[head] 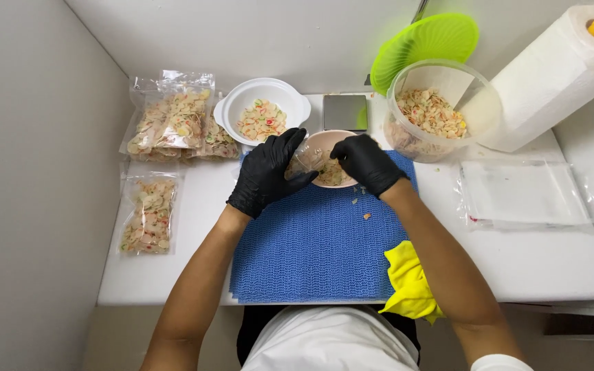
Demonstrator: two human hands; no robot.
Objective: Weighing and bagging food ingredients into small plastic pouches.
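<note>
Several filled bags [173, 124] lie at left while the gloved left hand [267, 172] and right hand [366, 162] hold a small clear bag [309, 161] open over a pink bowl [331, 172] of chips on the blue mat [311, 240], with the big tub [434, 117] half full and empty bags [524, 192] waiting.

A small food-packing station. Filled snack bags [173, 124], a scale [344, 111] and a paper towel roll [551, 75] crowd the white desk [517, 268].

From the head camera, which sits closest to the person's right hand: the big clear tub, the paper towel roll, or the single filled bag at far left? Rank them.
1. Big clear tub, just up and right of the right hand.
2. Paper towel roll, farther right, at the back.
3. Single filled bag, across the table by the left wall.
</note>
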